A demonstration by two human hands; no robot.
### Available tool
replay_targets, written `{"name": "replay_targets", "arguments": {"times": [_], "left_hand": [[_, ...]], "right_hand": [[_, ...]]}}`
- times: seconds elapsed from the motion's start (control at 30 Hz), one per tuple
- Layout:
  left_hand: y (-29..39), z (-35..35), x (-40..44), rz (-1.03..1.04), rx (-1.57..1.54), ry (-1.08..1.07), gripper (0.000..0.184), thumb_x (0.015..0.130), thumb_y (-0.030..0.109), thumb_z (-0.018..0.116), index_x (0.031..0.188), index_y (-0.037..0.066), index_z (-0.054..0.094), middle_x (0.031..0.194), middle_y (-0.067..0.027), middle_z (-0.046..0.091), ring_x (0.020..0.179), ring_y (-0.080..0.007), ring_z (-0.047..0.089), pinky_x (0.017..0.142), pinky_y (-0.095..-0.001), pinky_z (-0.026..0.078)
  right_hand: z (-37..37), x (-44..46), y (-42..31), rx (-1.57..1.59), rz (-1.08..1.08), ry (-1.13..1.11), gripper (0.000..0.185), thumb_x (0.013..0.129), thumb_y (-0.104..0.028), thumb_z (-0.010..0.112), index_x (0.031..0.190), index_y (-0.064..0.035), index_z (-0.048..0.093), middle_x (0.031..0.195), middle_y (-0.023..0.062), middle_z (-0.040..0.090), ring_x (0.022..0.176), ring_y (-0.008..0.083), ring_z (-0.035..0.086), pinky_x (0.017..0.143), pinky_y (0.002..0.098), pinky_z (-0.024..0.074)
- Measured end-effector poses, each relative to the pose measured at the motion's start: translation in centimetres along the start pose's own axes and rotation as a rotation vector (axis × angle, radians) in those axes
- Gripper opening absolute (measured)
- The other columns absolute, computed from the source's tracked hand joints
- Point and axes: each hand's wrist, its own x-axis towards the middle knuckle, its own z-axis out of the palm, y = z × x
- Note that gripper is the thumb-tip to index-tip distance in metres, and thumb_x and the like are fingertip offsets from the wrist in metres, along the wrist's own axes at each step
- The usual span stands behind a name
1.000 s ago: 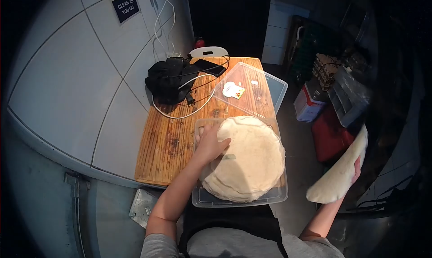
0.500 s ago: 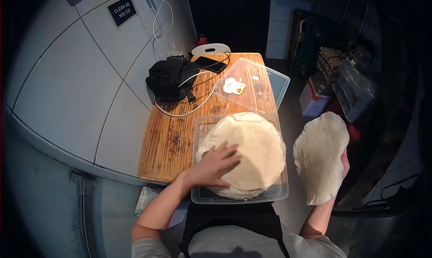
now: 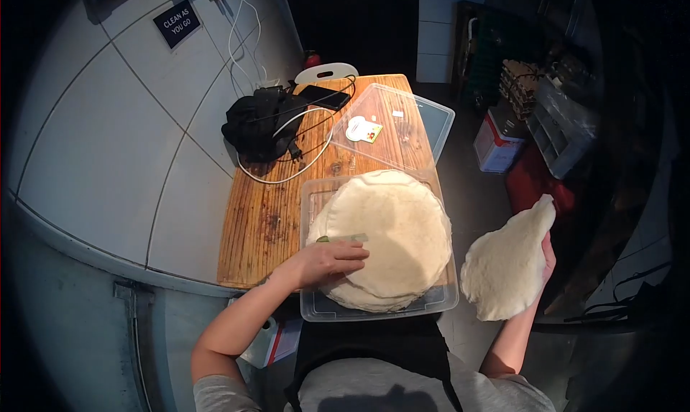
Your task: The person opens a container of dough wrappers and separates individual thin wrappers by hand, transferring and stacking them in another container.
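A stack of round, pale flatbreads point(image 3: 395, 232) lies in a clear plastic tub point(image 3: 379, 315) at the near end of the wooden table. My left hand point(image 3: 327, 262) is over the left side of the stack, its fingers together around a small greenish strip point(image 3: 352, 238) that lies across the top bread. Off the table's right side, my right hand point(image 3: 548, 257) holds up a single flatbread point(image 3: 504, 268), which hangs folded at its upper edge and hides most of the fingers.
The wooden table point(image 3: 251, 232) bears a black bag point(image 3: 264, 125) with cables, a phone point(image 3: 323, 97), a clear lid point(image 3: 345, 153) and a chef-hat-shaped card point(image 3: 364, 130). Right of it stand a white-and-red box point(image 3: 497, 142), a red container point(image 3: 532, 175) and a grey compartment tray point(image 3: 560, 128).
The flatbread in my right hand has swung inward from the far right and changed shape. My left hand moved from the tub's left edge onto the stack, and its spread fingers have closed.
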Motion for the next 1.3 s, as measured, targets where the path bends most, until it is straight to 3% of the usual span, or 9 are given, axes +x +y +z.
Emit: {"name": "replay_targets", "arguments": {"times": [0.23,0.47,0.6,0.7,0.8,1.07,1.1,1.2,1.3], "left_hand": [[0.5,-4.3,3.7,-0.144,-0.119,0.27,0.021,0.083,0.007,0.066,0.104,0.006,0.065,0.092,-0.0107,0.068,0.084,-0.0297,0.067,0.076,-0.0378,0.053],[0.3,-7.0,6.3,-0.128,-0.134,0.173,0.012,0.087,0.006,0.064,0.099,0.005,0.064,0.083,-0.0119,0.066,0.075,-0.0291,0.064,0.067,-0.0361,0.05],[0.8,-6.9,6.3,-0.286,-0.194,0.312,0.012,0.087,0.001,0.062,0.099,0.003,0.063,0.076,-0.0077,0.064,0.067,-0.0154,0.063,0.062,-0.0293,0.048],[-0.5,-7.3,7.7,-0.31,-0.328,0.569,0.009,0.09,0.002,0.059,0.098,0.0,0.063,0.075,-0.0036,0.064,0.07,-0.0062,0.058,0.061,-0.0243,0.046],[-0.6,-10.7,10.3,-0.299,-0.217,0.714,0.01,0.088,0.005,0.06,0.095,0.0,0.065,0.073,-0.0088,0.065,0.064,-0.0125,0.06,0.059,-0.0266,0.047],[-3.9,-21.0,19.2,-0.104,0.058,1.185,0.01,0.09,0.008,0.062,0.091,0.0,0.067,0.069,-0.0074,0.066,0.06,-0.0094,0.059,0.057,-0.0248,0.046],[-4.2,-21.1,19.8,-0.09,0.081,1.184,0.007,0.088,0.006,0.062,0.092,0.0,0.066,0.073,-0.0107,0.068,0.062,-0.0156,0.063,0.059,-0.0272,0.048],[-5.2,-18.1,20.1,0.016,0.226,0.998,0.008,0.087,-0.002,0.061,0.093,0.0,0.066,0.075,-0.0082,0.068,0.07,-0.0149,0.064,0.065,-0.0255,0.05],[-9.3,-10.0,17.4,-0.214,0.251,0.72,0.014,0.083,-0.002,0.061,0.096,0.002,0.064,0.086,-0.0146,0.068,0.077,-0.03,0.067,0.069,-0.0346,0.052]], "right_hand": [[-1.9,1.4,-0.1,-0.061,0.033,-0.059,0.049,0.095,-0.031,0.051,0.138,-0.0079,0.043,0.126,0.011,0.058,0.109,0.0278,0.059,0.093,0.0433,0.0481],[-2.5,1.1,-0.6,-0.112,-0.029,0.007,0.052,0.094,-0.029,0.054,0.139,-0.005,0.042,0.128,0.0122,0.057,0.113,0.0281,0.057,0.096,0.0428,0.0462],[-3.5,1.4,-0.5,-0.114,0.006,-0.051,0.049,0.093,-0.025,0.058,0.136,-0.0046,0.045,0.122,0.0105,0.06,0.108,0.0248,0.06,0.093,0.0398,0.0479],[-5.2,2.0,-0.5,-0.108,0.029,-0.087,0.046,0.092,-0.023,0.06,0.133,-0.0047,0.048,0.117,0.0089,0.062,0.103,0.0221,0.062,0.09,0.037,0.0492],[-5.2,2.4,-0.5,-0.143,0.019,-0.078,0.044,0.091,-0.021,0.061,0.13,-0.0048,0.05,0.115,0.008,0.063,0.101,0.0208,0.062,0.089,0.0358,0.0497],[-3.0,1.7,-0.1,-0.114,0.022,-0.011,0.046,0.089,-0.02,0.063,0.13,-0.0036,0.05,0.123,0.0138,0.06,0.111,0.0272,0.059,0.098,0.0424,0.0461],[-3.2,1.5,-0.1,-0.107,0.026,-0.009,0.047,0.089,-0.02,0.064,0.13,-0.0036,0.05,0.123,0.014,0.06,0.111,0.0274,0.059,0.098,0.0426,0.0462],[-5.1,1.1,-0.3,-0.088,0.017,0.025,0.047,0.089,-0.019,0.063,0.131,-0.0038,0.05,0.123,0.014,0.06,0.11,0.0275,0.059,0.098,0.0431,0.0465],[-6.9,1.4,-1.0,-0.074,0.006,0.06,0.045,0.089,-0.018,0.062,0.131,-0.0039,0.05,0.121,0.0133,0.061,0.108,0.0267,0.06,0.096,0.0427,0.0478]]}}
